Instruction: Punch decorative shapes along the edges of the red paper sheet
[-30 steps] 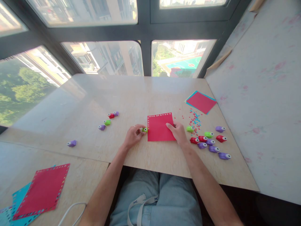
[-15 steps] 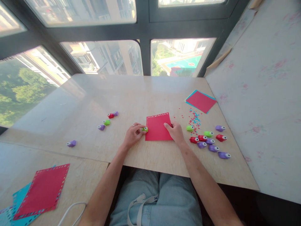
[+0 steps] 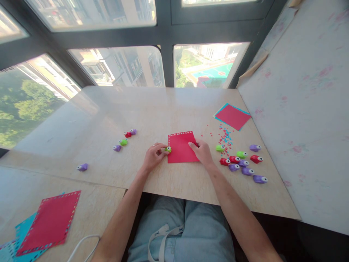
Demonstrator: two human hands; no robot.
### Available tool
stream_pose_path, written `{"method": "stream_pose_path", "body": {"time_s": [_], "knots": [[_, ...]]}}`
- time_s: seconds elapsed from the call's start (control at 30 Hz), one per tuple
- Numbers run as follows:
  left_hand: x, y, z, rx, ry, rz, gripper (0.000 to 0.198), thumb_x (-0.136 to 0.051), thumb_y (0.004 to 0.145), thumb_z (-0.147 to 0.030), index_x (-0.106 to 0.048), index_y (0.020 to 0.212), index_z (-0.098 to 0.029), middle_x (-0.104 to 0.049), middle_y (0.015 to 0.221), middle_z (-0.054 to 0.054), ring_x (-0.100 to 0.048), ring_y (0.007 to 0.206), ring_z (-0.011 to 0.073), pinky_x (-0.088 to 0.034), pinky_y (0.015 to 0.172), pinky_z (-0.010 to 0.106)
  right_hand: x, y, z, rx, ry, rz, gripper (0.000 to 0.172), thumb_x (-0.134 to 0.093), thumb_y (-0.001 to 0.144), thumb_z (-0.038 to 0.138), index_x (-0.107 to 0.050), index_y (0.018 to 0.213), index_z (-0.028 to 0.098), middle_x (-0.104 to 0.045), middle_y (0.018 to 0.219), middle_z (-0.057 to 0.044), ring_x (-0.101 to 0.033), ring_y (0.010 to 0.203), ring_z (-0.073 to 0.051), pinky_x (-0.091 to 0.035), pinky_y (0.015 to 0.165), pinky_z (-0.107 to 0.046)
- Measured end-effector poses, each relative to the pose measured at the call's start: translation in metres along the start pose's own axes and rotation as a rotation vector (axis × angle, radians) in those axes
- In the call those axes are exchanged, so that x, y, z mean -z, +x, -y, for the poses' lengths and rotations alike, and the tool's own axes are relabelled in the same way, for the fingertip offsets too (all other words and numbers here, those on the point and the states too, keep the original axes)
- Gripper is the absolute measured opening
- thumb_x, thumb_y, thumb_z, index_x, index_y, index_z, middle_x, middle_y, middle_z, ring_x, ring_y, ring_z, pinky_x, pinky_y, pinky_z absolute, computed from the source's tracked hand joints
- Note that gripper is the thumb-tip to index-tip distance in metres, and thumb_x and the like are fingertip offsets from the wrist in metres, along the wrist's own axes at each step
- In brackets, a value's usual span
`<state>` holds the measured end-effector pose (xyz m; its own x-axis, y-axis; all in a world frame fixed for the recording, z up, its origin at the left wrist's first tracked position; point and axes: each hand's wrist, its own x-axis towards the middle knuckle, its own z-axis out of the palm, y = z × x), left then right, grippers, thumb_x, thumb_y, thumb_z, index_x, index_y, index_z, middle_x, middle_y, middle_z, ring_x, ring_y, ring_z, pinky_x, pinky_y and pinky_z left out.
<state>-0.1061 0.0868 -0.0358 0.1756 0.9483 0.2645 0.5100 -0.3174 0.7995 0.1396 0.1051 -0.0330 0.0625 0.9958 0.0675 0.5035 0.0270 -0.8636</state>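
A red sheet of paper (image 3: pixel 181 149) lies in front of me, with small punched holes along its top edge and the upper part of its left edge. My left hand (image 3: pixel 155 157) is closed on a green craft punch (image 3: pixel 168 149), which sits on the sheet's left edge. My right hand (image 3: pixel 202 152) grips the sheet's right side, thumb on top and fingers partly hidden beneath. To the right of that hand stand several punches, among them a green one (image 3: pixel 220 148), a red one (image 3: pixel 225 162) and a purple one (image 3: pixel 260 179).
Red and blue paper bits (image 3: pixel 225 137) are scattered at the right, below a stack of red and blue sheets (image 3: pixel 233 117). More punches stand at the left, one purple punch (image 3: pixel 82 167) apart. Hole-edged sheets (image 3: pixel 51 222) and a white cable (image 3: pixel 83 242) lie at lower left.
The red sheet has shifted slightly to the left and turned a little, with my right hand moving along. One more hole or so shows on its left edge. The green punch stays in place.
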Motion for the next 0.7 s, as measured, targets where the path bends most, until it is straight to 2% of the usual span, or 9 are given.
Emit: {"method": "stream_pose_path", "body": {"time_s": [0.27,0.7], "knots": [[-0.0001,-0.0001,-0.0006,-0.007,-0.013,-0.009,0.019,-0.070,0.083,-0.035,-0.071,0.096,-0.020,-0.067,0.091,0.004,-0.053,0.058,0.0084,-0.045,0.055,0.021,0.0014,-0.0002,0.0000,0.006,-0.002,0.012,0.033,-0.051,0.082,0.046,-0.068,0.079,0.017,-0.069,0.076,-0.005,-0.059,0.067,-0.019,-0.040,0.062,-0.028],[0.0009,-0.0019,0.0010,-0.014,0.021,0.007,0.020,-0.072,0.083,-0.030,-0.071,0.101,-0.021,-0.067,0.095,0.004,-0.055,0.061,0.0085,-0.047,0.058,0.021,-0.0046,0.0054,0.0016,-0.023,0.076,-0.040,0.032,-0.053,0.084,0.042,-0.072,0.091,0.016,-0.074,0.086,-0.008,-0.064,0.074,-0.021,-0.044,0.068,-0.029]]}}
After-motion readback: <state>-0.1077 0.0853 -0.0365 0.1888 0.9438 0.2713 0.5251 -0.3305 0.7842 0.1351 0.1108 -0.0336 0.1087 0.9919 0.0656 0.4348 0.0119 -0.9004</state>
